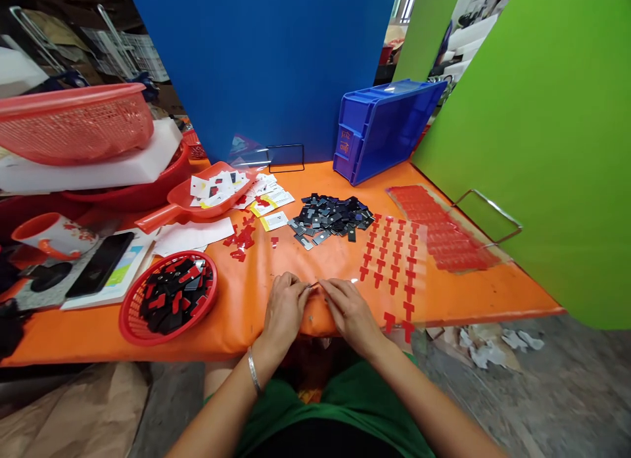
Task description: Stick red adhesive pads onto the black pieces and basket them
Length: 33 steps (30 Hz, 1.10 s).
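Near the front edge of the orange table, my left hand [286, 305] pinches a small thin black piece [312, 286], seen nearly edge-on. My right hand [351, 312] meets it from the other side with thumb and fingertips closed together; a trace of red shows there, too small to make out. Beyond the hands lies a pile of flat black rectangular pieces [331, 216]. To the right is a clear sheet bearing rows of red T-shaped stickers [394, 251]. A red basket [127, 313] at left holds black pieces with red stickers on them.
Loose red stickers [241, 238] and a red scoop [180, 211] with paper cards lie behind left. A phone [101, 264] and a mug [52, 236] stand far left. A blue crate [384, 133] stands at the back; a red sticker stack [438, 228] lies right.
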Each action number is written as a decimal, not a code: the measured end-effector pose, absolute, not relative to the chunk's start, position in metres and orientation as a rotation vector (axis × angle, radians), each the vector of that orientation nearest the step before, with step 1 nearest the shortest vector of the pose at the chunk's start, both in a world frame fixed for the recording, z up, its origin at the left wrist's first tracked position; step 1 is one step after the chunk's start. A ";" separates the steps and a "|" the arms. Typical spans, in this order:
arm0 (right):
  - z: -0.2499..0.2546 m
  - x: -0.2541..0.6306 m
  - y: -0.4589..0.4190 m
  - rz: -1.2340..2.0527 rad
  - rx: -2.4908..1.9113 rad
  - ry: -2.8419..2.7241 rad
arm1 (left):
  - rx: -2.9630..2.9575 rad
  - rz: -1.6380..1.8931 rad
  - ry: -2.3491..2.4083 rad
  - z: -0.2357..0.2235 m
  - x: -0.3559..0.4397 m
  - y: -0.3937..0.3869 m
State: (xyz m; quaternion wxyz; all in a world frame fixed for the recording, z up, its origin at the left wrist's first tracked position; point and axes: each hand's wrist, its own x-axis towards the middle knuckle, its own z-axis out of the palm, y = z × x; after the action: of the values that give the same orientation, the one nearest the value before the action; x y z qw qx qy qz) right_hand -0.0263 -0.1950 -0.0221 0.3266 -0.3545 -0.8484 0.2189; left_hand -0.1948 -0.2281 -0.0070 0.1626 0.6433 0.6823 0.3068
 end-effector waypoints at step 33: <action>-0.024 0.048 -0.188 0.197 -1.395 -2.303 | 0.995 1.223 1.613 -0.006 -0.196 -0.225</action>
State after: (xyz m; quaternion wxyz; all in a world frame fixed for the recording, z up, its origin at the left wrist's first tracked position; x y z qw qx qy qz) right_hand 0.0476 -0.1878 -0.0237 0.2190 -0.5041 -0.8324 0.0710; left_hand -0.1963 -0.2251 -0.0064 0.4286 0.3987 0.6462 0.4897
